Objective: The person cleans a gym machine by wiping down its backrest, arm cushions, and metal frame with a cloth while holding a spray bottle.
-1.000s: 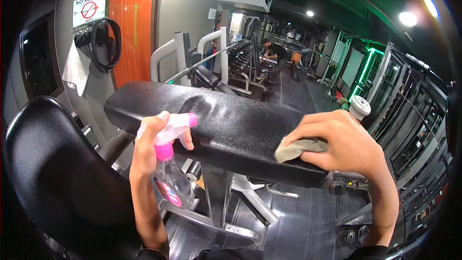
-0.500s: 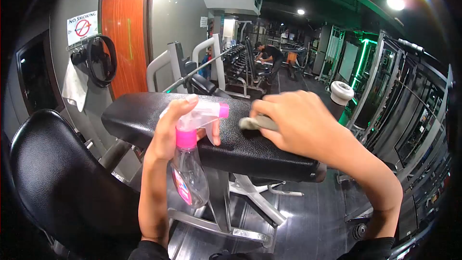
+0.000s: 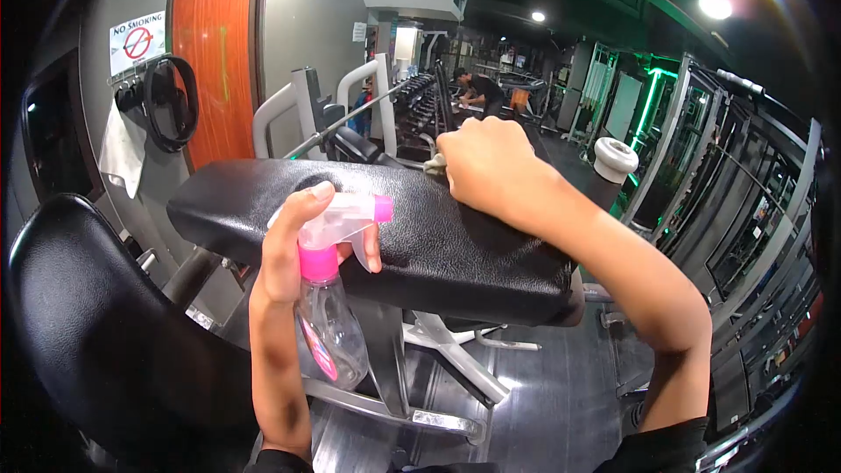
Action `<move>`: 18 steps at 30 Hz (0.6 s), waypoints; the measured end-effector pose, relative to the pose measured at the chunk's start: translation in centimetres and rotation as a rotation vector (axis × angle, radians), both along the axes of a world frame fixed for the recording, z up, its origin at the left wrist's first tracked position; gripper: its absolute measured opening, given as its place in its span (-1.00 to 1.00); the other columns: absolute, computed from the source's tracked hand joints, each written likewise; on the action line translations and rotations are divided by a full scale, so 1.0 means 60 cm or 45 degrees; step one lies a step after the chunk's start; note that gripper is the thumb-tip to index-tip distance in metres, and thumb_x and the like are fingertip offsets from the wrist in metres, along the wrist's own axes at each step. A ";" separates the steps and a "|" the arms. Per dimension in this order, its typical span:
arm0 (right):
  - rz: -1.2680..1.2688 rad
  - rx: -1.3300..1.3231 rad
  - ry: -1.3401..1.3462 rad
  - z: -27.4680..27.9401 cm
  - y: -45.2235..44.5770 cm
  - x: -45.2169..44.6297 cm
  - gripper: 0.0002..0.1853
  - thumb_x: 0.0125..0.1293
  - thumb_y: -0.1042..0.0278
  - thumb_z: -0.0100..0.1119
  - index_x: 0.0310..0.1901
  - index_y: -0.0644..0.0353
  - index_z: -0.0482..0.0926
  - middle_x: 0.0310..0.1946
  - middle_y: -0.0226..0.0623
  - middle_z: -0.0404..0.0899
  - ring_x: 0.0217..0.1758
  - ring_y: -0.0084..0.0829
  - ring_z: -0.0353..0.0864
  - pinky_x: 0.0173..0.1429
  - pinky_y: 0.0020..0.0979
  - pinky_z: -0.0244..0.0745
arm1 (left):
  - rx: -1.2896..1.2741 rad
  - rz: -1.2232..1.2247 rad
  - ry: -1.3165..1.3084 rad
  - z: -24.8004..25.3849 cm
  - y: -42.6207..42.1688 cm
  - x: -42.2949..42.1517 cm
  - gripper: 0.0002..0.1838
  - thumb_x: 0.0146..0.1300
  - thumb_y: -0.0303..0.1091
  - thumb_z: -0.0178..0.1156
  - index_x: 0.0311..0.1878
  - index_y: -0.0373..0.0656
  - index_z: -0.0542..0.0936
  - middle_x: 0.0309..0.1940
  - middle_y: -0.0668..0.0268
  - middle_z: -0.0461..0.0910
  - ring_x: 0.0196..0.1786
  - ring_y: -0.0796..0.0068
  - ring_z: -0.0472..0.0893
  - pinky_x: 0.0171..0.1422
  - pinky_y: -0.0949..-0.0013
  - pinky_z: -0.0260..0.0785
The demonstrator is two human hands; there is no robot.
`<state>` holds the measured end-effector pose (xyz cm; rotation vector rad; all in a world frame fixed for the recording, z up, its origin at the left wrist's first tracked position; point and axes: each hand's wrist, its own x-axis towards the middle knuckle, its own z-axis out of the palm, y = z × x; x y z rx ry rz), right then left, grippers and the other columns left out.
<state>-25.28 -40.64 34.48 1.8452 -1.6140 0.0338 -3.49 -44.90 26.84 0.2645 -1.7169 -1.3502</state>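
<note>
My left hand (image 3: pixel 293 236) is wrapped round the neck of a clear spray bottle (image 3: pixel 337 328) with a pink collar and pink nozzle tip. The bottle hangs upright in front of a black padded bench cushion (image 3: pixel 420 236), its nozzle facing right. My right hand (image 3: pixel 491 162) is closed on a greyish cloth (image 3: pixel 434 164), at the far edge of the cushion. Only a small end of the cloth shows; the rest is hidden by the fingers.
A black seat back (image 3: pixel 88 289) stands at the left. A barbell (image 3: pixel 350 119) lies across a rack behind the cushion. A white-topped post (image 3: pixel 616 160) rises at the right. Farther back, a person in black (image 3: pixel 480 92) bends over near the dumbbell rack.
My right hand has moved with the cloth away from me, from the middle of the cushion to its far edge. The spray bottle has shifted slightly left in view, still in my left hand.
</note>
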 end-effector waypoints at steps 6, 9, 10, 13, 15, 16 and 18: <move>-0.198 0.040 0.082 0.010 0.109 0.014 -0.85 0.22 0.34 0.21 -0.35 0.19 0.73 -0.35 -0.14 0.74 -0.26 -0.18 0.78 -0.20 -0.23 0.67 | -0.082 0.032 -0.034 0.000 0.000 0.000 -0.24 0.35 0.22 -0.31 -0.48 -0.28 0.62 -0.62 0.16 0.62 -0.54 0.36 0.63 -0.57 0.46 0.09; -0.215 -0.015 0.053 0.000 0.197 0.032 -0.89 0.22 0.39 0.18 -0.36 0.17 0.68 -0.37 -0.15 0.70 -0.24 -0.23 0.75 -0.24 -0.25 0.59 | -0.054 0.043 -0.006 -0.003 0.005 -0.004 -0.25 0.34 0.22 -0.29 -0.45 -0.29 0.63 -0.62 0.16 0.62 -0.55 0.37 0.63 -0.58 0.47 0.09; -0.320 0.029 0.025 -0.001 0.206 0.040 -0.89 0.22 0.39 0.19 -0.37 0.16 0.68 -0.37 -0.15 0.69 -0.24 -0.23 0.75 -0.25 -0.26 0.58 | -0.057 0.036 0.001 -0.004 0.005 -0.002 -0.25 0.34 0.22 -0.29 -0.45 -0.29 0.63 -0.62 0.16 0.62 -0.55 0.37 0.63 -0.58 0.47 0.09; -0.272 -0.051 0.108 0.000 0.193 0.033 -0.89 0.23 0.38 0.22 -0.38 0.10 0.72 -0.38 -0.25 0.72 -0.27 -0.30 0.76 -0.31 -0.30 0.58 | 0.003 -0.107 0.088 -0.011 0.004 0.002 -0.38 0.37 0.07 -0.16 -0.31 -0.36 0.64 -0.53 0.06 0.66 -0.50 0.46 0.56 -0.46 0.45 0.13; -0.449 0.008 0.098 0.001 0.154 0.042 -0.91 0.19 0.39 0.25 -0.42 0.09 0.72 -0.40 -0.26 0.72 -0.27 -0.31 0.76 -0.30 -0.31 0.57 | -0.032 -0.082 0.073 -0.013 0.004 0.005 -0.37 0.37 0.08 -0.16 -0.31 -0.37 0.63 -0.53 0.05 0.65 -0.50 0.44 0.57 -0.46 0.45 0.15; -0.611 0.074 0.078 0.000 0.132 0.049 -0.92 0.14 0.40 0.28 -0.47 0.09 0.71 -0.42 -0.26 0.71 -0.28 -0.31 0.75 -0.29 -0.33 0.57 | -0.060 -0.043 0.049 -0.014 0.003 0.006 -0.36 0.37 0.09 -0.17 -0.31 -0.37 0.63 -0.53 0.05 0.65 -0.50 0.42 0.58 -0.46 0.45 0.16; -0.705 0.101 0.235 0.001 0.099 0.059 -0.93 0.12 0.39 0.29 -0.42 0.05 0.75 -0.39 -0.29 0.74 -0.23 -0.37 0.77 -0.24 -0.37 0.58 | -0.031 -0.095 0.105 -0.014 0.003 0.004 -0.34 0.35 0.10 -0.17 -0.32 -0.40 0.63 -0.54 0.05 0.65 -0.50 0.36 0.61 -0.46 0.44 0.18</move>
